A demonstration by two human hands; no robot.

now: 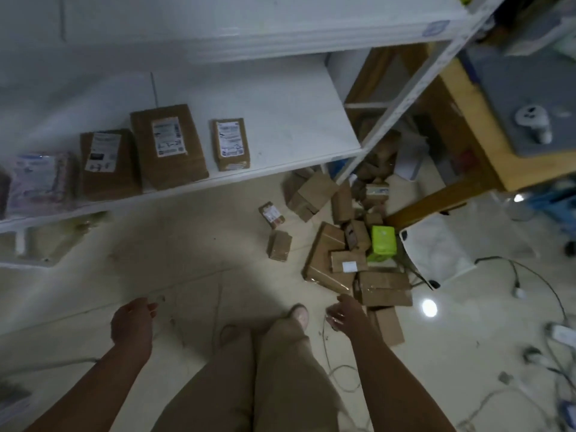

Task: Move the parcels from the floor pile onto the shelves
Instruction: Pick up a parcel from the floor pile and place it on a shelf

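Four parcels (168,145) flat in a row on the white shelf (280,120), floor pile (352,244) of brown parcels below the shelf's right corner, left hand (132,319) and right hand (346,313) low before the shelf, both empty, fingers loosely curled

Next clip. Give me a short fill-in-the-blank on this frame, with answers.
1. The left hand and right hand both hold ____.
2. The floor pile lies nearer the ____ hand.
3. In it, one bright parcel is ____.
4. The shelf bearing labelled parcels is ____.
Answers: nothing; right; green; white.
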